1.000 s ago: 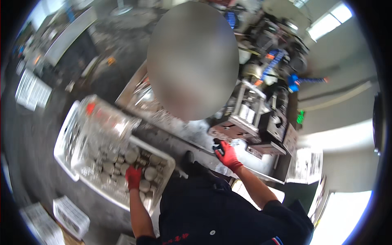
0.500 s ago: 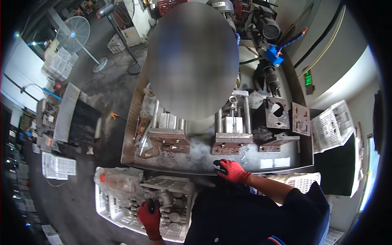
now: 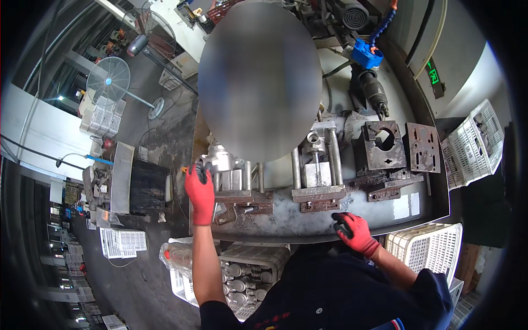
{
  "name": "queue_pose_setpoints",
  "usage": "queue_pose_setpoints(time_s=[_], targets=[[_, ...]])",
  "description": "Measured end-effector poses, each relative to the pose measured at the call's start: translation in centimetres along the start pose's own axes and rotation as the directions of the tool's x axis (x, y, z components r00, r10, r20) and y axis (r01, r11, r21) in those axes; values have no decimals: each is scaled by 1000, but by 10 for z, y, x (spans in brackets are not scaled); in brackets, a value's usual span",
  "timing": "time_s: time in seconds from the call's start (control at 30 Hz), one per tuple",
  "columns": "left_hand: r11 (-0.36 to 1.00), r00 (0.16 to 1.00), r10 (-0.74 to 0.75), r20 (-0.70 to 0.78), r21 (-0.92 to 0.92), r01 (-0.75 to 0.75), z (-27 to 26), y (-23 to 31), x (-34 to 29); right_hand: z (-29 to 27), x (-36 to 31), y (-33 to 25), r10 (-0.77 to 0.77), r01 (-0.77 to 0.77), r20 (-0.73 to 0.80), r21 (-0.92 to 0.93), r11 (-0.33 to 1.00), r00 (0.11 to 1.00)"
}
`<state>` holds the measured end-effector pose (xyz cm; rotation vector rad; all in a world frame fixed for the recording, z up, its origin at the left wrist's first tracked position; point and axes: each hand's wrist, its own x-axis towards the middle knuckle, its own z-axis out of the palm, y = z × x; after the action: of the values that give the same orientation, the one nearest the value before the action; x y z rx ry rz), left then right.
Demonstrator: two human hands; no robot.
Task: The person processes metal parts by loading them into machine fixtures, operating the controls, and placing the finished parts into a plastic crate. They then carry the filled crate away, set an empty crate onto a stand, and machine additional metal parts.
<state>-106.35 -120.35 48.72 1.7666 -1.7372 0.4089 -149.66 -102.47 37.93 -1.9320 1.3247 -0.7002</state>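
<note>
We have the silvery metal fitting [image 3: 223, 159] at the upper end of the left clamping fixture [image 3: 232, 179], gripped at its left end by the curled, gloved fingers of our left hand [image 3: 199, 187]; we cannot tell whether the two touch. Our right hand [image 3: 355, 234] hangs half open, nothing visible in it, by the front edge of the metal tray [image 3: 275, 220]. Nearer us, a white crate [image 3: 181, 286] holds more fittings [image 3: 240, 270], with a plastic bag [image 3: 179, 257] at its left.

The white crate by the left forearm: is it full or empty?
Not empty: metal parts lie inside the white crate; how full, I cannot tell.
</note>
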Motion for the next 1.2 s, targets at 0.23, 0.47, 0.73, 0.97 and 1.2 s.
queue_pose_setpoints(time_s=[0.23, 0.47, 0.73, 0.97, 1.2], targets=[[999, 982, -34, 185, -18, 38, 60, 8, 17, -19, -34, 43, 242, -262, -244, -53, 964, 939], [969, 912, -184, 366, -89, 231, 118, -6, 7, -17, -24, 41, 237, -265, -208, -118, 957, 949], [982, 901, -141, 409, 171, 77, 139, -4, 4, -18, -20, 42, 266, -287, -150, -138, 948, 952], [989, 933, -86, 350, 141, 39, 136, 8, 2, -16, -18, 42, 281, -301, -144, -144, 943, 949], [970, 910, -213, 357, 190, 152, 144, 11, 4, -16, -15, 39, 279, -300, -151, -142, 943, 948]])
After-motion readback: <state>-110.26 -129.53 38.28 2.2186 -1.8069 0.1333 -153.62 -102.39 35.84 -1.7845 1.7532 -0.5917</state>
